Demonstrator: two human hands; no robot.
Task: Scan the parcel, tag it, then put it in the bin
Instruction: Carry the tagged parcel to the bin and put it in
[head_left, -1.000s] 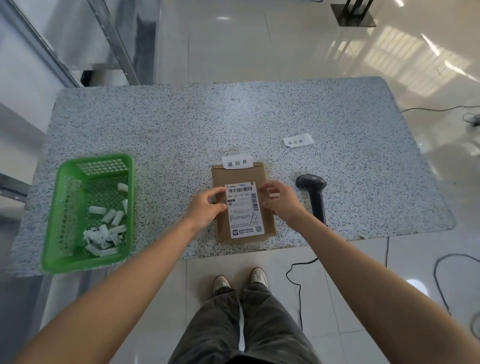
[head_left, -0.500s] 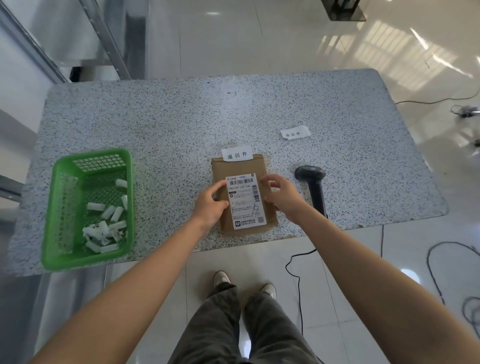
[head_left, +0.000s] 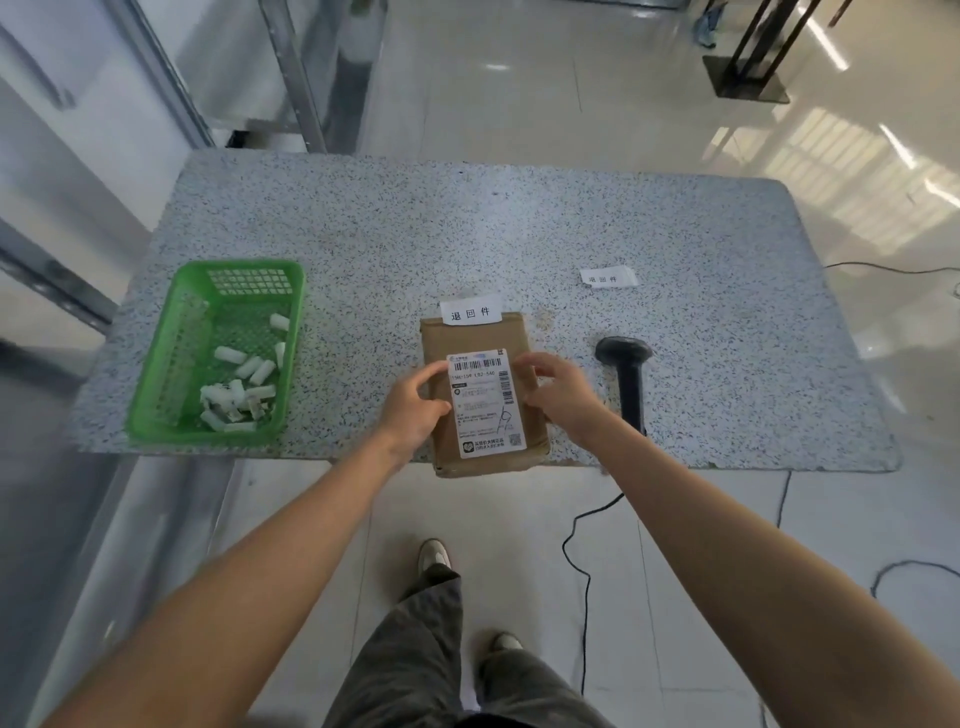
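Two hands, left hand (head_left: 415, 405) and right hand (head_left: 558, 389), are gripping one cardboard parcel (head_left: 480, 395) by its sides, overhanging the table's (head_left: 519, 234) near edge. One tag (head_left: 471, 312), one scanner (head_left: 626, 374) and one green bin (head_left: 156, 405) are lying nearby.

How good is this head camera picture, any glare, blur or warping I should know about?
Head view: bright window glare streaks the glossy floor at upper right; the wide lens bows the table edges; the parcel label's large digits read, its small print is too soft; both forearms look stretched toward the frame's bottom corners.
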